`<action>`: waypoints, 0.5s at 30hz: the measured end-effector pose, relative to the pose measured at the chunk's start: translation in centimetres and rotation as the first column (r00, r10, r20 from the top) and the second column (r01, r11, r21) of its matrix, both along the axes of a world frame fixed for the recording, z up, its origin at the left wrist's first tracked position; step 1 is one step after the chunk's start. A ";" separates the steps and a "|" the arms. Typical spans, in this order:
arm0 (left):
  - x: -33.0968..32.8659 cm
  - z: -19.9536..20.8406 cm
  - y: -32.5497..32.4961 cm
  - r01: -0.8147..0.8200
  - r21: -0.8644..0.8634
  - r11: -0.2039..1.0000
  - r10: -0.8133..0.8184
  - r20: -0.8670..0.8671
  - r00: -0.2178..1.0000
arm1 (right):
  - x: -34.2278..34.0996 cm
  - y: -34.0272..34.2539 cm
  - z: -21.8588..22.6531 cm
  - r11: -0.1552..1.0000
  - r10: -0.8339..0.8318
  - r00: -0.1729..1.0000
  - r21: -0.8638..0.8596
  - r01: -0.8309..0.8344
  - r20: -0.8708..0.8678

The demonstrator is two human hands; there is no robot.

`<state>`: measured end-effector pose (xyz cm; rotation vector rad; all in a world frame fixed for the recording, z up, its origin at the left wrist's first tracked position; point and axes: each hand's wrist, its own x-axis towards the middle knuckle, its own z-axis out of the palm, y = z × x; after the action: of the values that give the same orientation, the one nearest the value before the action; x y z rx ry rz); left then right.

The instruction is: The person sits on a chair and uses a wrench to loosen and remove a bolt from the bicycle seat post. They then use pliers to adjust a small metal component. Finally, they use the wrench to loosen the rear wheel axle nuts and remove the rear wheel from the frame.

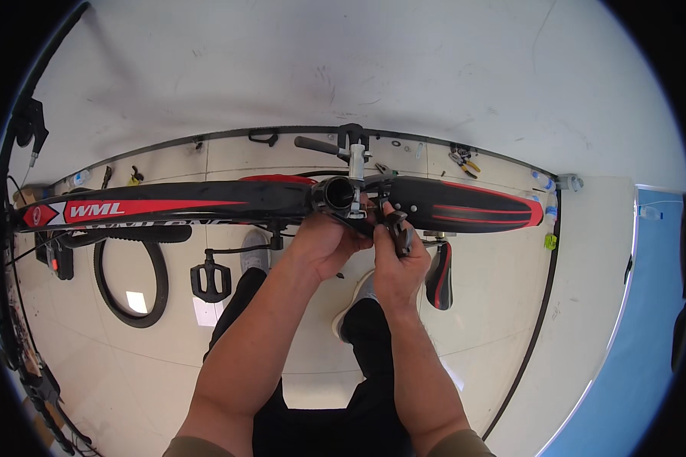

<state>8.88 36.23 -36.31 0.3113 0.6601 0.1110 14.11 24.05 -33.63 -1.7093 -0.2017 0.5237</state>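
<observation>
A black and red bicycle frame (pixel 236 199) stretches across the middle, its seat tube (pixel 333 196) showing an open round top. My left hand (pixel 324 240) is closed just below this tube; its fingers curl in under the frame, and what they grip is hidden. Right beside it, my right hand (pixel 398 266) is closed round a dark metal piece (pixel 397 231), partly covered by the fingers, whose kind I cannot make out. A silver clamp (pixel 356 164) stands against the seat tube. Behind it, a black mudguard with red stripes (pixel 472 206) reaches to the right.
A loose tyre (pixel 162 286) lies on the floor at the left, near the crank's pedal (pixel 211 282). A black and red saddle (pixel 440 278) is right of my right hand. Pliers (pixel 465 162) and bottles (pixel 543 180) lie along the white wall. Handlebars (pixel 15 251) are far left.
</observation>
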 end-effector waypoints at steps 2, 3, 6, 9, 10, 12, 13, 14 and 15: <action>0.1 0.2 -0.1 -0.023 -0.029 0.999 0.023 -0.015 1.000 | 0.0 -0.1 0.2 1.000 -0.001 1.000 -0.015 0.000 -0.019; 0.1 0.3 -0.2 -0.035 -0.044 0.998 0.034 -0.023 0.999 | 0.0 -0.1 0.2 1.000 -0.002 1.000 -0.023 0.001 -0.028; 0.0 -0.5 -0.4 -0.090 -0.016 0.996 0.090 0.003 0.996 | 0.0 0.1 0.1 1.000 -0.008 1.000 0.028 0.008 0.001; 0.0 -1.3 -0.3 -0.085 0.038 0.996 0.083 0.055 0.995 | 0.0 0.1 0.2 1.000 -0.003 1.000 0.027 0.003 0.002; 0.0 -1.5 -0.3 -0.085 0.027 0.996 0.083 0.049 0.995 | 0.0 0.1 0.1 1.000 -0.001 1.000 0.028 0.001 -0.004; 0.0 -1.3 -0.2 -0.082 0.006 0.997 0.082 0.038 0.996 | 0.0 0.0 -0.1 1.000 0.001 1.000 0.030 -0.001 -0.015; 0.0 -1.2 -0.3 -0.085 -0.013 0.996 0.086 0.025 0.996 | 0.0 0.0 0.0 1.000 0.002 1.000 0.024 -0.001 -0.031; 0.1 -0.6 -0.3 -0.087 -0.033 0.996 0.088 0.012 0.996 | 0.0 -0.1 0.1 1.000 0.002 0.999 0.017 -0.001 -0.046; 0.2 -0.3 -0.3 -0.089 -0.053 0.995 0.089 -0.001 0.996 | 0.0 -0.1 0.1 1.000 0.001 0.998 0.011 -0.001 -0.061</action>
<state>9.07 35.96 -36.61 0.2309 0.6749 0.1789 14.14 23.94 -33.54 -1.6802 -0.1610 0.5741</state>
